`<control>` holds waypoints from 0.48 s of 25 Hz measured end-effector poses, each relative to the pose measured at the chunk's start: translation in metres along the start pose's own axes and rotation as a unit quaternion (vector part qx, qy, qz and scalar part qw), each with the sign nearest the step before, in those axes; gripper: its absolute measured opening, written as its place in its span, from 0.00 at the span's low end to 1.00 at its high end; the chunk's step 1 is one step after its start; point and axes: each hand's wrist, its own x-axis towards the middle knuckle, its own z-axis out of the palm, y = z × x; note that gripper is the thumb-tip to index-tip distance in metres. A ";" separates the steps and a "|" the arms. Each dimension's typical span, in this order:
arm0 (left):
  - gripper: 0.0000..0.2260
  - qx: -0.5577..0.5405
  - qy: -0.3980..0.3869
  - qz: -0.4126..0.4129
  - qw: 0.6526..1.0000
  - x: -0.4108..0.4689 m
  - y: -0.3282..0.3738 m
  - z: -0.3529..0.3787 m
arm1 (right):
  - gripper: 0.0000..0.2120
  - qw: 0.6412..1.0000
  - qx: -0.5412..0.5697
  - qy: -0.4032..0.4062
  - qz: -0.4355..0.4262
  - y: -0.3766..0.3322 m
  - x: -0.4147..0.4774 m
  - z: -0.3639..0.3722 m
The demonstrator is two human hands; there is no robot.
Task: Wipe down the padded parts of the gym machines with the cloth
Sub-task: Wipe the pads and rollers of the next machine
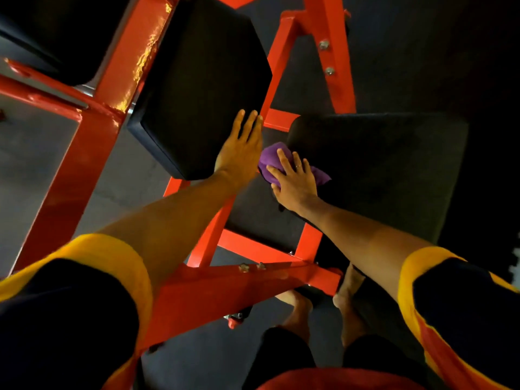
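Note:
A purple cloth [270, 159] lies bunched on the left edge of a black padded seat [380, 164]. My right hand [292, 181] presses flat on the cloth with fingers spread. My left hand [242, 149] rests with straight fingers against the right edge of a second black pad [202, 88], which is tilted and fixed to the red frame. Part of the cloth is hidden under my right palm.
The red steel frame [87, 175] of the machine runs around and below both pads, with a bolted crossbar [242, 288] just in front of my bare feet [298, 308]. Another black pad [56, 32] sits at the top left. Dark rubber floor lies underneath.

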 end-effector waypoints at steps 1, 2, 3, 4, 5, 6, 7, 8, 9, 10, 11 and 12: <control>0.29 -0.051 -0.007 -0.003 0.999 0.003 0.012 -0.002 | 0.29 1.000 -0.007 0.006 -0.001 0.001 -0.015 0.001; 0.29 -0.112 -0.014 0.000 0.994 0.005 0.027 -0.001 | 0.29 1.000 -0.010 0.018 -0.008 0.004 -0.033 0.004; 0.28 -0.176 -0.025 0.008 0.984 0.006 0.044 0.004 | 0.30 0.999 -0.002 0.037 -0.021 0.008 -0.053 0.009; 0.28 -0.241 -0.039 0.012 0.970 0.003 0.062 0.011 | 0.30 0.998 0.008 0.049 -0.040 0.014 -0.073 0.015; 0.28 -0.308 -0.059 0.004 0.950 -0.004 0.079 0.019 | 0.30 0.997 0.010 0.042 -0.063 0.018 -0.090 0.020; 0.28 -0.375 -0.080 -0.018 0.923 -0.014 0.095 0.028 | 0.30 0.996 0.005 0.025 -0.084 0.021 -0.103 0.023; 0.26 -0.441 -0.090 -0.055 0.891 -0.023 0.111 0.036 | 0.30 0.995 -0.004 0.013 -0.102 0.023 -0.110 0.025; 0.24 -0.504 -0.092 -0.101 0.853 -0.029 0.125 0.040 | 0.30 0.993 -0.016 0.007 -0.118 0.026 -0.110 0.025; 0.21 -0.560 -0.093 -0.150 0.809 -0.031 0.136 0.040 | 0.31 0.991 -0.025 0.008 -0.133 0.030 -0.103 0.022; 0.19 -0.609 -0.094 -0.200 0.762 -0.031 0.145 0.038 | 0.30 0.989 -0.029 0.006 -0.148 0.033 -0.091 0.020; 0.20 -0.647 -0.091 -0.252 0.714 -0.029 0.153 0.036 | 0.28 0.986 -0.034 0.007 -0.163 0.037 -0.077 0.017; 0.21 -0.676 -0.091 -0.301 0.667 -0.025 0.159 0.035 | 0.25 0.984 -0.037 0.005 -0.177 0.041 -0.062 0.014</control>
